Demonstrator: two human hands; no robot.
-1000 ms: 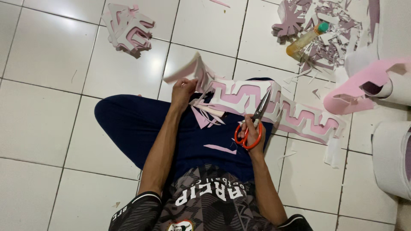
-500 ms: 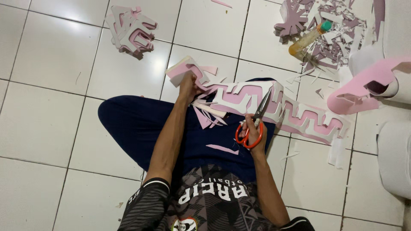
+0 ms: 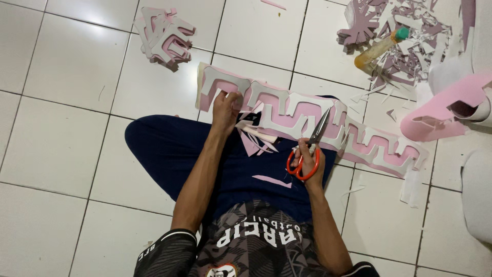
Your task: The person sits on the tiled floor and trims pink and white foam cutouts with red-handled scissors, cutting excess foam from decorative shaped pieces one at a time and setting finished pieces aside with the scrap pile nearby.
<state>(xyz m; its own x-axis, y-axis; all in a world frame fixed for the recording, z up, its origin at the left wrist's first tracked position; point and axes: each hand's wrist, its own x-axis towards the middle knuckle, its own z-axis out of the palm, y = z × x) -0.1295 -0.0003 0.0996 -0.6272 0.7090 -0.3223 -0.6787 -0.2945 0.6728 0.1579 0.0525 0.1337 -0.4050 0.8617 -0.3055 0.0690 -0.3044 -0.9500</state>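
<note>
we see our left hand (image 3: 226, 110) gripping the near-left end of a long pink-and-grey foam strip (image 3: 287, 110), the fingers curled tight and pinching its edge. the strip is cut in a zigzag pattern and lies across our lap and out over the white tiled floor (image 3: 66, 66), running from just above the left hand to well past our right knee. our right hand (image 3: 307, 164) holds a pair of orange-handled scissors (image 3: 310, 149), fingers threaded through the loops and closed around them; the blades point up and away from us, their tips resting against the middle of the strip. whether the blades are parted we cannot tell. thin pink offcuts (image 3: 259, 138) lie on our dark blue trousers (image 3: 179, 149) between the two hands. further off on the floor, to the upper left, sits a small stack of cut foam shapes (image 3: 164, 36). at the upper right lies a heap of purple and white scraps (image 3: 400, 31) with a yellowish glue bottle (image 3: 379, 48) resting on it, and beside that a pink foam roll (image 3: 446, 105).
</note>
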